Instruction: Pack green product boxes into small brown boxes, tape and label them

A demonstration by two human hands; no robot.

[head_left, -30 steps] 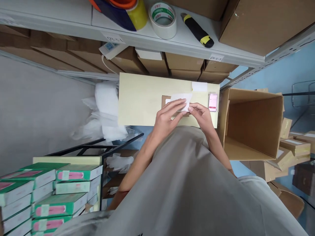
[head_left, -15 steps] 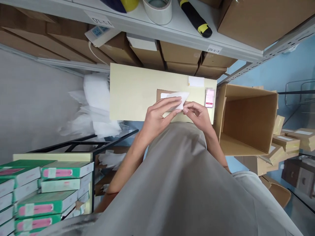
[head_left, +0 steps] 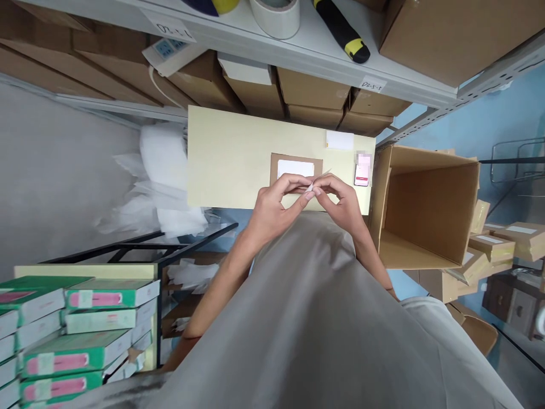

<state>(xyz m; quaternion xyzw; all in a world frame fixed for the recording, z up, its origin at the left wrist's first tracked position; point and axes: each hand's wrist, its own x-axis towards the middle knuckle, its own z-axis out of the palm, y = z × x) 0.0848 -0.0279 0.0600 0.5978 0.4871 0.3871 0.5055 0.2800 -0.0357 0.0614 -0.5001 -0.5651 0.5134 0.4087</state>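
Note:
Over the near edge of the pale yellow table (head_left: 230,159), my left hand (head_left: 276,201) and my right hand (head_left: 340,199) meet, fingertips pinched. Between them is a thin white paper slip (head_left: 310,188), seen nearly edge-on; its pointed corner sticks up past my right fingers and most of it is hidden. Just beyond my hands a flat brown cardboard box (head_left: 275,165) lies on the table, a white label (head_left: 296,168) on its top. My fingers cover its near side.
A white paper sheet (head_left: 339,140) and a phone (head_left: 361,170) lie at the table's right. An open carton (head_left: 426,210) stands beside it. The shelf above holds a tape roll (head_left: 276,20) and a black-yellow tool handle (head_left: 343,31). Green boxes (head_left: 76,352) are stacked lower left.
The white paper slip has turned from lying broad over the box to nearly edge-on. My left fingers have curled in toward my right hand, uncovering the box's label.

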